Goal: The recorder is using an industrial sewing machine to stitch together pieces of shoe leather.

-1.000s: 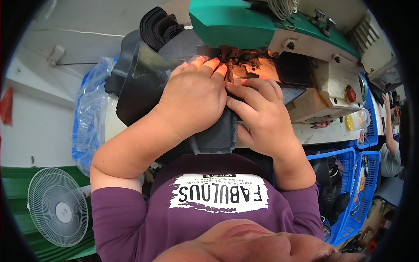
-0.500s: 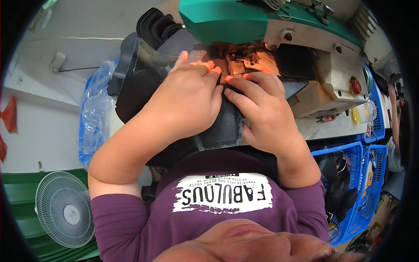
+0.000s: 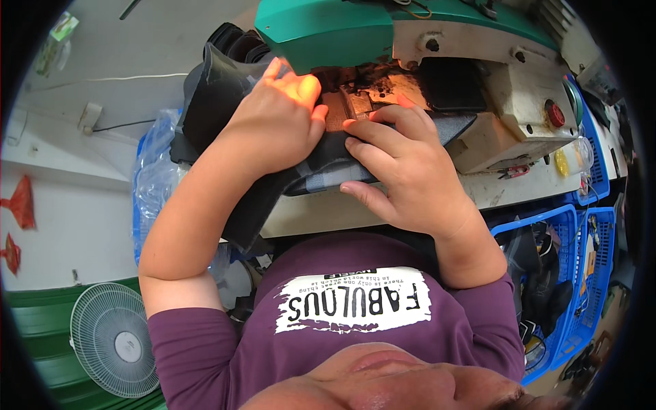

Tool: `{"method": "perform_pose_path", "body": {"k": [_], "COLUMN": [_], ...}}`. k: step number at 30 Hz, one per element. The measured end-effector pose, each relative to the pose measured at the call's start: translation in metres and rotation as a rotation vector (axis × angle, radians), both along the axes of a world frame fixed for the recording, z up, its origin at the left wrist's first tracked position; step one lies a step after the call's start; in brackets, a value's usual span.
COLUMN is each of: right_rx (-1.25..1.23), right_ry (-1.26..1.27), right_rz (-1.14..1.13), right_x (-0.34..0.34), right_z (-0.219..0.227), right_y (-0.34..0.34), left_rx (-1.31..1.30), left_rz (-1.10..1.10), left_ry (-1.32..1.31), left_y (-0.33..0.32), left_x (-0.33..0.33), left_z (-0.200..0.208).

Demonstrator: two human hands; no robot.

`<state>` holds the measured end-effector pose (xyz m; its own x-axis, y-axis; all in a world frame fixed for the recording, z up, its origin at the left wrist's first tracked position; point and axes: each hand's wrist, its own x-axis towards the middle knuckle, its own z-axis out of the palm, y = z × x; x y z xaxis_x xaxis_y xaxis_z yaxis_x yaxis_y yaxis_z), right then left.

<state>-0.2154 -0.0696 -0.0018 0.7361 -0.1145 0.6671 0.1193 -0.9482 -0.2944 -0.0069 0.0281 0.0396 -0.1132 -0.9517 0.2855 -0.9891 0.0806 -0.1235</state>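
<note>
My left hand (image 3: 273,130) is closed on a dark sheet of fabric (image 3: 249,212), its index finger stretched out and the other fingers curled. The sheet hangs over the table's front edge, with a folded grey-and-white patch showing below my hands. My right hand (image 3: 413,164) is open, its thumb apart, and its fingertips rest at the fabric by the lit work plate (image 3: 359,102). Above the plate stands the green head (image 3: 328,31) of a bench machine. Orange light falls on my fingertips. What lies under my left palm is hidden.
More dark sheets (image 3: 229,41) are stacked behind the fabric. A red button (image 3: 554,113) sits on the machine's cream body (image 3: 523,89), with small red-handled snips (image 3: 514,172) nearby. Blue baskets (image 3: 570,225) stand at right, a plastic-lined one (image 3: 140,198) at left. A fan (image 3: 126,345) stands lower left.
My left hand has moved left, away from my right hand. The fabric's near part has swung left and folded, uncovering the white table edge. My right thumb has spread away from the fingers.
</note>
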Motion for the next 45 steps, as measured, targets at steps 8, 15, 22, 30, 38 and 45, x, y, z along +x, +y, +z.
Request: {"method": "perform_pose_path", "body": {"k": [8,15,22,30,38,45], "right_rx": [-0.042,-0.059,-0.05,-0.099,-0.294,-0.178], "right_ry": [0.044,0.071,0.002,-0.04,-0.35,-0.275], "right_rz": [-0.029,-0.034,-0.043,-0.05,0.242,0.326], "right_x": [0.0,-0.002,0.0,0.001,0.035,0.026], "right_z": [0.003,0.002,0.0,-0.002,-0.04,-0.024], "right_y": [0.004,0.004,0.006,0.009,0.069,0.07], "left_rx": [-0.066,-0.016,-0.18,0.068,0.014,0.108], "left_rz": [0.018,-0.173,-0.105,0.012,0.232,0.219], "left_ry": [0.0,0.542,0.785,0.235,0.007,0.148], "left_y": [-0.019,-0.048,-0.067,0.045,0.072,0.074], "left_x": [0.03,0.024,0.114,0.061,-0.01,-0.018], "left_z": [-0.003,0.02,-0.042,-0.002,-0.009,0.001]}}
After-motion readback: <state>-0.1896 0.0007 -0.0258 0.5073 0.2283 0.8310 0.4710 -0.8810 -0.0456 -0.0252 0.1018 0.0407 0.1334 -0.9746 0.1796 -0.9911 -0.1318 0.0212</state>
